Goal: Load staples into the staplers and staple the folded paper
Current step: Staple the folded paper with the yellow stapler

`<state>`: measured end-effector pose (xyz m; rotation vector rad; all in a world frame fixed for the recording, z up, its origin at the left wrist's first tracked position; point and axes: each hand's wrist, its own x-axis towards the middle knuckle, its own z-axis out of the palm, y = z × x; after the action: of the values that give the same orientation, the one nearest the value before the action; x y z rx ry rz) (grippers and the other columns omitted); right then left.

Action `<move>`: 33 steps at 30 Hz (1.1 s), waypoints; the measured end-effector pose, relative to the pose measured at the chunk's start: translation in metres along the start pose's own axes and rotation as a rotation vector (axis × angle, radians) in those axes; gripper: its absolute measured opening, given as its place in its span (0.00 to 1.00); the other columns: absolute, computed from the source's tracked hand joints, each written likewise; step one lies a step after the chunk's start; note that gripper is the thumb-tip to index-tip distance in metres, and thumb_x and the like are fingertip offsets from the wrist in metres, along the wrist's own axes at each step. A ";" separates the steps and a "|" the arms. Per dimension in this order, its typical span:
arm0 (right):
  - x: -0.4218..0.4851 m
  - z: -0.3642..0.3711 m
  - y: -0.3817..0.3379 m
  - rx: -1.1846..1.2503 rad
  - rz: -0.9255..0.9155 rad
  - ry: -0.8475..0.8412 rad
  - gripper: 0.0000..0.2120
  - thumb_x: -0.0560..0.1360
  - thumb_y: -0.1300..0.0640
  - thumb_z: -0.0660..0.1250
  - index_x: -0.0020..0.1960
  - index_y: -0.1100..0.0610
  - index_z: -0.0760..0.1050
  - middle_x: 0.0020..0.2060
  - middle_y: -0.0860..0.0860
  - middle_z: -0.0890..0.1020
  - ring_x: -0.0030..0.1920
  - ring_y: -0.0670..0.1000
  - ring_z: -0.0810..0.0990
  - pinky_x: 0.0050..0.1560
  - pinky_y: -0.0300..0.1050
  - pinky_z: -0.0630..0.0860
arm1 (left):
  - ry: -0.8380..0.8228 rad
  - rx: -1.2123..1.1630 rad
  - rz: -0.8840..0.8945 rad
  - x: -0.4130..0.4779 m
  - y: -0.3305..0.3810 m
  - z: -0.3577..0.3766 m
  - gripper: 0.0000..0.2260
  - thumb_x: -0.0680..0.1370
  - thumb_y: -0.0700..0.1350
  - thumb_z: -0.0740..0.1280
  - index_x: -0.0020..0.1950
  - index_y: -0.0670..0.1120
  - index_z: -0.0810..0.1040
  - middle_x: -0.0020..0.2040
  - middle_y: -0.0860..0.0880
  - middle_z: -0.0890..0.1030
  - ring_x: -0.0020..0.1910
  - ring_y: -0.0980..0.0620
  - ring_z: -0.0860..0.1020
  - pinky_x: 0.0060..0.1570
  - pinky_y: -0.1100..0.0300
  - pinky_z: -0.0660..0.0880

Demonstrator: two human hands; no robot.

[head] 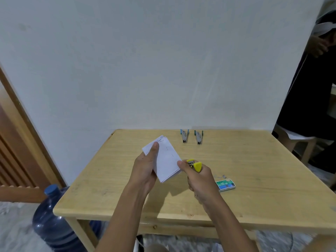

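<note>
Staple box (226, 185) label reads "No.10-1M", beside right hand (201, 180)

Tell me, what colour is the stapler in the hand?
Yellow: the stapler in the right hand, seen in the head view.

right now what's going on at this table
A person holds a folded paper in the left hand and a yellow stapler in the right hand, its nose at the paper's edge. Two more staplers sit at the back of the wooden table, a staple box nearby.
</note>
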<state>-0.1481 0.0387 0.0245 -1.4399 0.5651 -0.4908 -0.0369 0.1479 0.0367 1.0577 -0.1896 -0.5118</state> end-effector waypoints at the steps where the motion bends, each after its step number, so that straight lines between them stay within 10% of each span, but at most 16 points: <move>1: -0.001 0.000 0.000 0.006 0.008 -0.005 0.12 0.74 0.48 0.72 0.39 0.55 0.77 0.19 0.41 0.67 0.22 0.43 0.63 0.32 0.40 0.61 | -0.001 0.006 0.017 -0.001 0.000 0.002 0.17 0.78 0.49 0.68 0.63 0.42 0.78 0.56 0.41 0.84 0.55 0.42 0.82 0.56 0.45 0.79; 12: 0.001 0.002 -0.002 0.032 -0.084 0.069 0.08 0.77 0.53 0.71 0.42 0.55 0.81 0.23 0.43 0.72 0.23 0.42 0.65 0.28 0.37 0.63 | -0.125 0.098 0.010 -0.008 -0.004 0.007 0.16 0.77 0.49 0.69 0.63 0.44 0.78 0.55 0.43 0.85 0.52 0.42 0.83 0.53 0.46 0.81; 22: 0.004 -0.002 0.005 0.022 -0.125 -0.027 0.06 0.76 0.52 0.69 0.47 0.54 0.77 0.25 0.42 0.71 0.23 0.43 0.63 0.25 0.34 0.62 | -0.160 0.215 0.053 -0.017 -0.018 0.007 0.11 0.78 0.43 0.69 0.53 0.35 0.81 0.36 0.41 0.78 0.31 0.49 0.74 0.41 0.57 0.77; 33: 0.012 -0.008 0.011 0.135 0.005 -0.352 0.31 0.65 0.38 0.69 0.60 0.55 0.66 0.35 0.57 0.73 0.31 0.50 0.70 0.35 0.46 0.66 | -0.086 0.317 0.185 -0.026 -0.028 0.011 0.12 0.78 0.43 0.69 0.49 0.32 0.79 0.32 0.42 0.75 0.27 0.51 0.75 0.35 0.59 0.75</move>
<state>-0.1440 0.0262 0.0122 -1.3556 0.2483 -0.2568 -0.0726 0.1408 0.0201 1.3127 -0.4510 -0.3667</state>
